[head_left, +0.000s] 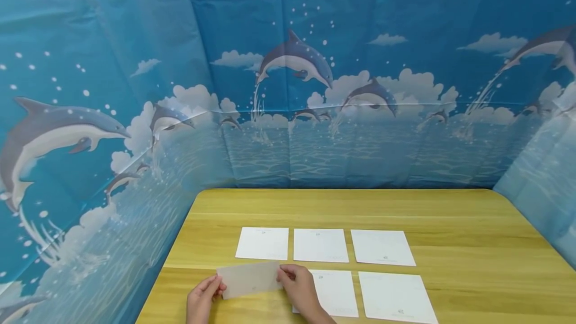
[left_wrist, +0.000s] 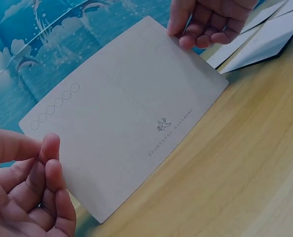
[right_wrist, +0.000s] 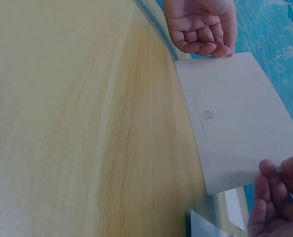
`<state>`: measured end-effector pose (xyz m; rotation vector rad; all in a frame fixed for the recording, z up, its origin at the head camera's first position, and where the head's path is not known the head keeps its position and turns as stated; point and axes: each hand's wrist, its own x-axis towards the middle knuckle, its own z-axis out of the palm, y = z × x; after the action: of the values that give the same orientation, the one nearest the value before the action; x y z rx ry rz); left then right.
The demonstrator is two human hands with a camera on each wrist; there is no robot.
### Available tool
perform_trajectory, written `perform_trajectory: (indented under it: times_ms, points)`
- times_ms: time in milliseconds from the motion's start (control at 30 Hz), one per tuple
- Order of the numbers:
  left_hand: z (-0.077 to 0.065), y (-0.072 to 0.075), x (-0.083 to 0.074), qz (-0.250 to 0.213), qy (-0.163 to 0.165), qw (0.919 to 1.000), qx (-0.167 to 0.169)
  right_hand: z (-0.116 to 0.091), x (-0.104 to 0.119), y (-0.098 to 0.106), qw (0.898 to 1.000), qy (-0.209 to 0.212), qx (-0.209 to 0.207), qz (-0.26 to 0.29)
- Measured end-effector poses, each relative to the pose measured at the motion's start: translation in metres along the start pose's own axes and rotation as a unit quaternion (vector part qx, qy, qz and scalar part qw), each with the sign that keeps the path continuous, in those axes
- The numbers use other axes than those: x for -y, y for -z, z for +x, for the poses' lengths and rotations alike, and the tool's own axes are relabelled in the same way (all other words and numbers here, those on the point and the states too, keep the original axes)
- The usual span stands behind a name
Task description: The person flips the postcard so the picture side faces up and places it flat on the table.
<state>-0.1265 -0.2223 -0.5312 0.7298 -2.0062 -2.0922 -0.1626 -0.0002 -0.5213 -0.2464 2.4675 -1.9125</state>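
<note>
A postcard is held up off the table between both hands, tilted. My left hand pinches its left short edge between thumb and fingers. At the opposite short edge, my right hand pinches it the same way. In the left wrist view the postcard shows a row of small circles, a dotted line and a little bird print. The right wrist view shows the same postcard with the print near its long edge. Behind my right hand lies a white postcard, partly covered by that hand.
Three white cards, left, middle and right, form a back row on the wooden table. Another card lies at the front right. A blue dolphin-print curtain hangs behind and beside the table.
</note>
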Motion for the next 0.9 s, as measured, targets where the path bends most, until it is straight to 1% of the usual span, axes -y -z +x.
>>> perform_trajectory:
  times_ms: [167, 367, 500, 633, 767, 900]
  points:
    - [0.001, 0.002, 0.0, -0.021, 0.006, 0.9997, 0.01, 0.0, 0.001, -0.001, 0.998, -0.048, 0.007, 0.035]
    - [-0.001, 0.005, -0.002, -0.033, 0.013, 0.9992, 0.019, -0.003, 0.004, -0.001, 0.994, -0.078, 0.008, 0.072]
    - [-0.002, 0.006, -0.004, -0.044, 0.02, 0.9986, 0.021, -0.006, 0.006, -0.001, 0.991, -0.078, 0.014, 0.105]
    - [-0.004, 0.007, -0.004, -0.059, 0.019, 0.9978, 0.023, -0.009, 0.008, -0.001, 0.988, -0.076, 0.024, 0.131]
    - [-0.005, 0.006, -0.003, -0.055, 0.022, 0.9981, 0.017, -0.012, 0.008, -0.002, 0.99, -0.075, 0.028, 0.119]
    - [-0.005, 0.006, -0.001, -0.045, 0.028, 0.9985, 0.01, -0.012, 0.006, -0.002, 0.993, -0.079, 0.023, 0.086]
